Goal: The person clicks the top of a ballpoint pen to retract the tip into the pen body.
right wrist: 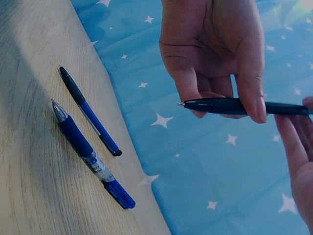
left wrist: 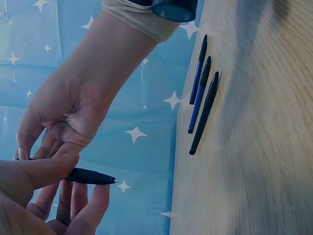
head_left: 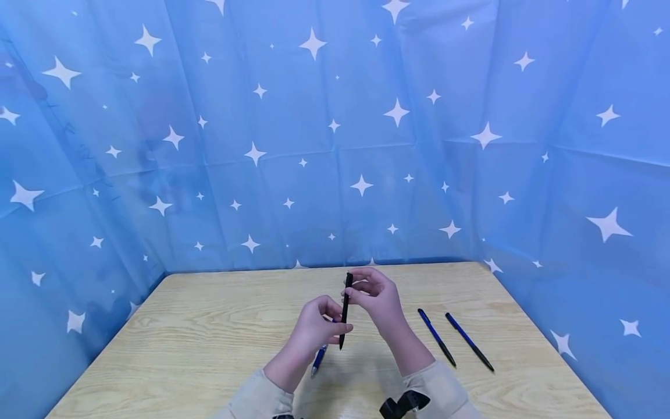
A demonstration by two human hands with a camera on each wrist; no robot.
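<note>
A slim black pen (head_left: 345, 308) is held in the air between both hands, nearly upright in the head view, its pointed metal tip low. My left hand (head_left: 315, 327) pinches it near the tip, thumb across the barrel. Higher up, the fingers and thumb of my right hand (head_left: 378, 298) grip the other end. In the right wrist view the black pen (right wrist: 220, 105) lies across the left fingers, tip exposed; only part of the right hand (right wrist: 301, 147) shows at the edge. Beneath the left hand, a blue pen (head_left: 319, 359) rests on the table, partly covered.
Two blue pens with black ends, one (head_left: 437, 337) beside another (head_left: 469, 341), lie slanted on the wooden table (head_left: 209, 337) to the right. The right wrist view shows a blue pen with a clear band (right wrist: 80, 142). A blue star-patterned curtain (head_left: 335, 203) surrounds the table.
</note>
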